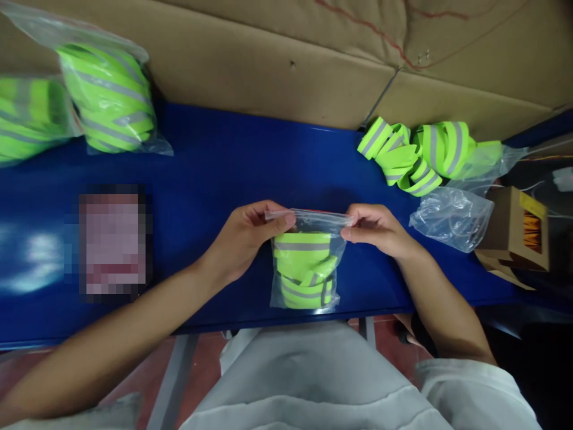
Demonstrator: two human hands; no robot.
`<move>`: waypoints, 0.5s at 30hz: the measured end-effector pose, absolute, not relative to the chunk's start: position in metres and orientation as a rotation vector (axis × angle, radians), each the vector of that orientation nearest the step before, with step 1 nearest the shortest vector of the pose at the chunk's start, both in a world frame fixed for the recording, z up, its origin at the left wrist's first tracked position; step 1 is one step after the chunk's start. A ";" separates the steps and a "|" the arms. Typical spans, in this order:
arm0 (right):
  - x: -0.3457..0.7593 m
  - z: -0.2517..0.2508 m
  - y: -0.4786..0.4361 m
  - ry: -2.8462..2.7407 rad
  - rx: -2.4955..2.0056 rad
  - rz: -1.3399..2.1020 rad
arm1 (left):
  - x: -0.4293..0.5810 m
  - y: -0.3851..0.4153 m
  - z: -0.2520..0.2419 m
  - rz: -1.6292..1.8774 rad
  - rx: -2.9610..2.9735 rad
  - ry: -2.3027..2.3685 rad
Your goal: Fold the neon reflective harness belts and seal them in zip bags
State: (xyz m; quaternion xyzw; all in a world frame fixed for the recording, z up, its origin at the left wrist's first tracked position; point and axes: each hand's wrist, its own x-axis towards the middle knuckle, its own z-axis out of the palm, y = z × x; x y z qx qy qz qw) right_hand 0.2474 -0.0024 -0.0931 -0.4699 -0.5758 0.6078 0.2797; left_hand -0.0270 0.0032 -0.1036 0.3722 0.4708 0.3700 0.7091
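A clear zip bag [342, 254] with a red line along its top lies near the front edge of the table. Inside it is a folded neon-yellow reflective strap [302, 269] with grey stripes and a dark buckle. My left hand [250, 236] pinches the bag's top left corner between thumb and fingers. At the top right corner, my right hand [376, 230] pinches the same zip edge. The zip edge is stretched between both hands. Whether the zip is sealed cannot be made out.
Filled bags of neon straps [107, 101] stand at the back left. Loose straps [403, 155] and a crumpled clear bag [452, 218] lie at the right, beside a small cardboard box [510, 227]. A blurred-out rectangle [114, 245] is on the blue table [215, 161]. Large cardboard [250, 65] borders the back.
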 end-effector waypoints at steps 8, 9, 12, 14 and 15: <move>0.249 -0.098 -0.003 -1.588 -1.255 1.402 | -0.033 -0.001 -0.100 0.873 0.918 1.078; 0.248 -0.099 -0.004 -1.556 -1.266 1.386 | -0.032 -0.001 -0.100 0.871 0.923 1.078; 0.246 -0.102 -0.004 -1.507 -1.285 1.357 | -0.031 0.000 -0.101 0.861 0.932 1.075; 0.246 -0.103 -0.004 -1.506 -1.304 1.333 | -0.030 0.001 -0.102 0.867 0.933 1.074; 0.247 -0.103 -0.005 -1.508 -1.306 1.319 | -0.030 0.001 -0.102 0.871 0.938 1.075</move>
